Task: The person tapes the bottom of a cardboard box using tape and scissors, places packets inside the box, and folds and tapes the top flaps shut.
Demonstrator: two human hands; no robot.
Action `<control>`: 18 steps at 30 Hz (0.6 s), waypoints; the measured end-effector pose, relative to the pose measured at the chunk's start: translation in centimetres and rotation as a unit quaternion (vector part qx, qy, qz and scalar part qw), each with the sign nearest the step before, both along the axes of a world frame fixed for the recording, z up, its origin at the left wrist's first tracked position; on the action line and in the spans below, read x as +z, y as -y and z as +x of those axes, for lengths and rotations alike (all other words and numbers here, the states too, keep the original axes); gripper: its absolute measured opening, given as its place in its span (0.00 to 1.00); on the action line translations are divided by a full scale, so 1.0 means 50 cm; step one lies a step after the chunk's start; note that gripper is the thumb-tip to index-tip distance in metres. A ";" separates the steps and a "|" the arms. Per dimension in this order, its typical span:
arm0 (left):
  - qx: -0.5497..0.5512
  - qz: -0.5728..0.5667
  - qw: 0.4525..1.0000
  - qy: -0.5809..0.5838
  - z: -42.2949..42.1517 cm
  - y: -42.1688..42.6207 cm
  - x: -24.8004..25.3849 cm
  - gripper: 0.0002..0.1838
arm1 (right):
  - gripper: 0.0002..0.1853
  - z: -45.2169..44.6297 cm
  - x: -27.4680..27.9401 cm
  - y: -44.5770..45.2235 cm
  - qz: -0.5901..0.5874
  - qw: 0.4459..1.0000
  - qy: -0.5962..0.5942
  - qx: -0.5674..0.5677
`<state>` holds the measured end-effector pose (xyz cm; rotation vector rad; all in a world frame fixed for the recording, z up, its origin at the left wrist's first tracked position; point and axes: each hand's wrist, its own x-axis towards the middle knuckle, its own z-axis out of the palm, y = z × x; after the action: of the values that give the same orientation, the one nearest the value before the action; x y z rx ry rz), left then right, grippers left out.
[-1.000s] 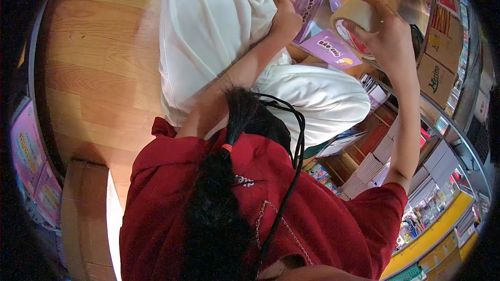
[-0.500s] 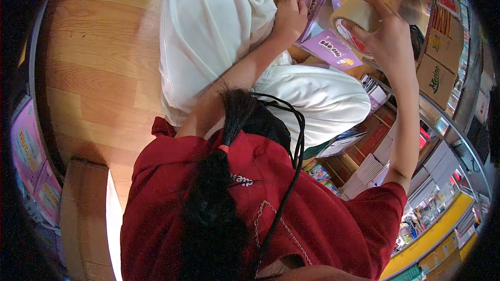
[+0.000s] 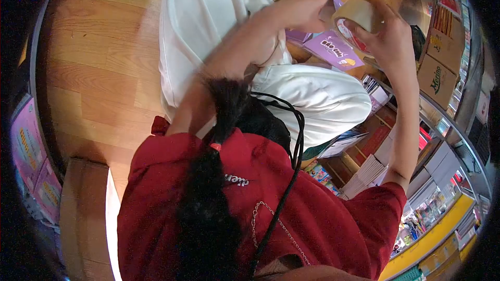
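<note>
My right hand (image 3: pixel 390 34) is wrapped around a roll of clear packing tape (image 3: pixel 359 14), with the thumb inside its core. Close to the roll's left side is my left hand (image 3: pixel 307 8), slightly blurred, its thumb and fingers apart. Whether its fingertips touch the tape I cannot tell. Below both hands lies a purple printed card or packet (image 3: pixel 333 49) with lettering and a small yellow figure. A further purple piece (image 3: pixel 298 36) is partly hidden under my left hand and wrist.
I sit on a wood-look floor (image 3: pixel 99 83), my legs in white trousers (image 3: pixel 312 96). To the right are cardboard boxes (image 3: pixel 437 75), stacked papers (image 3: pixel 367 174) and shelves of goods with a yellow edge (image 3: pixel 432 229). Another cardboard box (image 3: pixel 86 218) and purple packages (image 3: pixel 28 140) stand at left.
My left hand has risen from the purple cards and moved right, up to the tape roll, its fingers spreading. My right hand and the roll have stayed nearly still.
</note>
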<state>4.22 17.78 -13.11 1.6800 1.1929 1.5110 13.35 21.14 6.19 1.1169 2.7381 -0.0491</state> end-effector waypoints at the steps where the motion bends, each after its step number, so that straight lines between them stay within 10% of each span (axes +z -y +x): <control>1: -0.052 0.012 0.999 -0.006 -0.005 -0.013 -0.004 0.43 | 0.26 0.002 -0.002 -0.002 -0.003 1.000 -0.002 0.003; 6: -0.255 -0.160 0.931 -0.206 -0.066 -0.038 0.072 0.54 | 0.25 0.008 -0.003 -0.004 -0.011 1.000 -0.012 0.016; 18: -0.145 -0.098 0.961 -0.214 -0.038 -0.033 0.018 0.41 | 0.27 0.028 0.003 -0.001 -0.004 1.000 -0.013 0.007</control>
<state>2.31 19.44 -12.21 1.9982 1.1937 0.8487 14.72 21.20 6.34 1.1016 2.7668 -0.0729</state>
